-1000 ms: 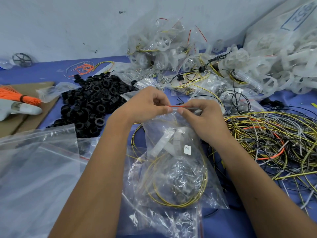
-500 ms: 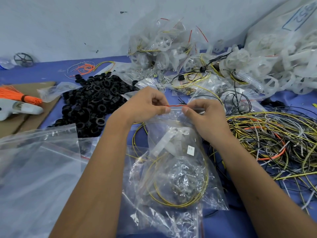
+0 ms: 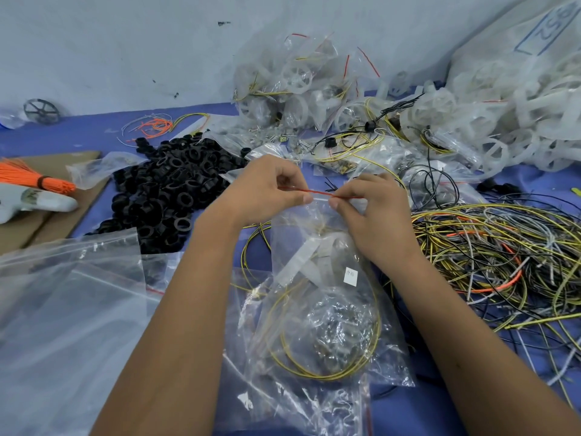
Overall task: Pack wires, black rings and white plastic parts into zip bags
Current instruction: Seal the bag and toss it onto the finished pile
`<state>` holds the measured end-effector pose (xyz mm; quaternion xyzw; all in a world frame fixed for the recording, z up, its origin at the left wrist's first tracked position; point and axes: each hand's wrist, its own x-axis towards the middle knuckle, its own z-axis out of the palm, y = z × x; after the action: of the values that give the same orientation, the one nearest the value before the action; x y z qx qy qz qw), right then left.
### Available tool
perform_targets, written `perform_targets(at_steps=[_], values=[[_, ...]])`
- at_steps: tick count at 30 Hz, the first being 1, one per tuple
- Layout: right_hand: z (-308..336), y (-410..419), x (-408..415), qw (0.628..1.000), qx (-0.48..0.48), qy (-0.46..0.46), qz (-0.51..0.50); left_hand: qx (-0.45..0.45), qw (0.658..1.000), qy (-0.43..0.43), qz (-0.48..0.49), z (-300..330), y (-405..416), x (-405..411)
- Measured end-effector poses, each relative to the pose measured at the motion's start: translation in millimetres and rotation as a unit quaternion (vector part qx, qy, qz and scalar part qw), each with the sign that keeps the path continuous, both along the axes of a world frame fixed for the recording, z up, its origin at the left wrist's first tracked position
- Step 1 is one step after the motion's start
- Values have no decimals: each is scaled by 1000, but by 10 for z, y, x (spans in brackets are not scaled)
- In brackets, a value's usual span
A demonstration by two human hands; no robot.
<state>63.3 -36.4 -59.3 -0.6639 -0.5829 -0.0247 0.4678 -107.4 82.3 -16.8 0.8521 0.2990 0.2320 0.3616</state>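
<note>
A clear zip bag (image 3: 327, 297) lies in the middle, holding a yellow wire coil, a white plastic part and dark small parts. My left hand (image 3: 267, 190) and my right hand (image 3: 371, 209) both pinch the bag's red zip strip (image 3: 317, 192) at its top edge, thumbs close together. A heap of black rings (image 3: 169, 190) sits to the left of my hands. Loose yellow, black and grey wires (image 3: 503, 256) are tangled on the right. White plastic wheel parts (image 3: 490, 121) are piled at the back right.
Filled zip bags (image 3: 292, 86) are stacked against the back wall. Empty clear bags (image 3: 63, 309) lie at the front left. An orange wire bundle (image 3: 28, 177) and a white tool (image 3: 34, 199) rest on cardboard (image 3: 50, 228) at the left edge.
My two hands have drawn slightly apart along the red zip strip, the right thumb sliding rightward. The bag has barely shifted.
</note>
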Motion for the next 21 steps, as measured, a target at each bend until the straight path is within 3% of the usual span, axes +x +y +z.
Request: perform_targets(at_steps=[9,21], values=[[48,10,-38,989,-52,132,33,-25,999,-28,-8,37,38,-170],[79,-29,-29,997,-43,43,40,-1,1000,26,-8,-5,10,19]])
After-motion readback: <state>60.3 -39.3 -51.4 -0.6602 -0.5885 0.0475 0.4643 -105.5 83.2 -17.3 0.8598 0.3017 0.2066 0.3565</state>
